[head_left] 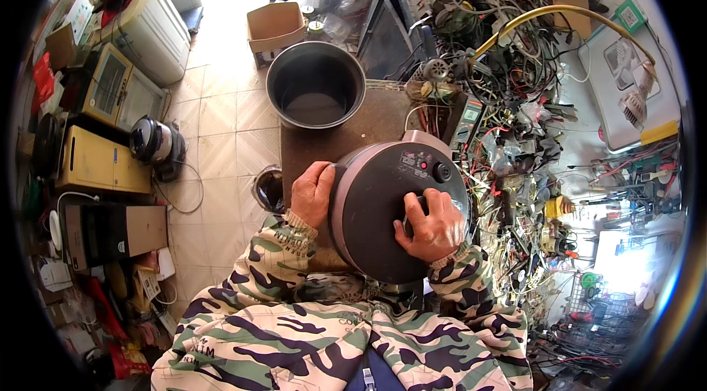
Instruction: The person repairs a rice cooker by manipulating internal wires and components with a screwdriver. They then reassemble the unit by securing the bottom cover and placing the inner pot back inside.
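Note:
An electric pressure cooker (361, 214) with a dark round lid stands before me on a brown table. My left hand (311, 192) is closed on the left side of its rim, thumb along the edge. With fingers curled round the lid's handle (416, 207), my right hand (433, 227) rests over the middle of the lid; the palm hides part of the handle. A round black valve knob (442, 171) sits on the lid just beyond that hand. Behind the cooker to the left is a dark inner pot (317, 85), its mouth facing up.
The brown table's (298, 146) top shows between pot and cooker. Tangled wires and parts (515, 89) crowd the right side, near a yellow-necked lamp (633, 107). Another cooker (157, 144) stands at the left by stacked appliances. A cardboard box (275, 26) lies beyond the pot.

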A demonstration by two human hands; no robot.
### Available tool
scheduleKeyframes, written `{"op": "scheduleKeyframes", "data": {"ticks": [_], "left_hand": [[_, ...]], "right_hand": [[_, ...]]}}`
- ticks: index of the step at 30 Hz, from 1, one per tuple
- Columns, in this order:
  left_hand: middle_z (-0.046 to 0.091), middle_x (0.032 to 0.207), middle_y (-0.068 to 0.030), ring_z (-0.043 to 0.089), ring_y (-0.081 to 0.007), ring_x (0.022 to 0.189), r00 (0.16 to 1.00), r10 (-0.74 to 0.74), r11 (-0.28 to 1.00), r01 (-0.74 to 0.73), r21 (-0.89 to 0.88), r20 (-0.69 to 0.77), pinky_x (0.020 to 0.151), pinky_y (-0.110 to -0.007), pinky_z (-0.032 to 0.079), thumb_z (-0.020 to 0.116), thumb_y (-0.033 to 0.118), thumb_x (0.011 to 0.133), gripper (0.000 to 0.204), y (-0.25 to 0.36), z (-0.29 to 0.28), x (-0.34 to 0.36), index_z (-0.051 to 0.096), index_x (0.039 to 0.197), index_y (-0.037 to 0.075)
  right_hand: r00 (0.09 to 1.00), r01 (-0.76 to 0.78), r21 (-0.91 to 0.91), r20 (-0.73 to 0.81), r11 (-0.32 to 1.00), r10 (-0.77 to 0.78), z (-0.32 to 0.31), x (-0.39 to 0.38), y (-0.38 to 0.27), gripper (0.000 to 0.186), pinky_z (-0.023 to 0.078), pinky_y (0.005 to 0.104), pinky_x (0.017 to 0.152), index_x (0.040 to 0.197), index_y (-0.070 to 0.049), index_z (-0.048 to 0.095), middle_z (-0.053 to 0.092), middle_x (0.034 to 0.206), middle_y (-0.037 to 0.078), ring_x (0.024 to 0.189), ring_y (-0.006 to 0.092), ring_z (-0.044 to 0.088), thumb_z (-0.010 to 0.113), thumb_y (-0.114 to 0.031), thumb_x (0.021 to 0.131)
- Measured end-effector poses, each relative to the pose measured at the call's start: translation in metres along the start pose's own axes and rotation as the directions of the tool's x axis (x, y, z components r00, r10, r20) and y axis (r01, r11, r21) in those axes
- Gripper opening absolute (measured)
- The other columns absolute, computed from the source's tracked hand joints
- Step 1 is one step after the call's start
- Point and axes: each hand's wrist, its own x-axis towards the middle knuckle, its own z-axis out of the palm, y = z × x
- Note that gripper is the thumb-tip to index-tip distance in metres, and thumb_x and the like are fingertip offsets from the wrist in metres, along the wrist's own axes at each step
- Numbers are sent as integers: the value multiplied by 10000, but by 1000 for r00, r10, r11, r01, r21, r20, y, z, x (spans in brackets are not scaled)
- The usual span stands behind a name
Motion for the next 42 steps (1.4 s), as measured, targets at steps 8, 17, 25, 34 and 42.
{"op": "scheduleKeyframes", "data": {"ticks": [8,17,25,34,42], "left_hand": [[754,910,-175,744,-268,846,1000,-14,1000,14,0,7,792,-391,572,640,318,1114,317,1,2,5,745,1172,25],[774,936,-207,775,-353,887,997,-66,997,68,-24,50,795,-427,586,640,350,1103,345,-4,9,10,754,1164,30],[766,933,-181,747,-305,889,998,-50,998,49,25,44,789,-399,581,639,327,1113,339,2,7,10,745,1169,9],[772,958,-140,727,-232,892,994,-82,996,80,39,74,798,-363,574,640,325,1126,344,5,6,11,735,1200,3],[778,942,-216,781,-372,884,995,-89,996,88,18,37,795,-438,595,647,353,1103,344,1,9,11,750,1188,36]], "right_hand": [[1000,-7,0,10,1000,7,2,2,4,561,551,483,677,1271,-96,695,595,1069,160,869,350,635,899,-279,781],[999,41,73,20,996,-43,-3,-1,23,586,602,492,743,1269,-58,712,653,1139,213,959,397,701,920,-283,769],[998,50,99,25,994,-53,4,-2,28,590,614,491,792,1284,-42,707,657,1164,237,1003,425,700,917,-257,776],[998,45,122,26,992,-48,0,1,27,592,604,493,779,1277,-38,702,654,1141,224,958,410,689,921,-241,766],[999,-34,42,16,999,33,2,3,12,546,598,496,738,1269,-84,715,642,1125,198,927,384,674,899,-247,782]]}}
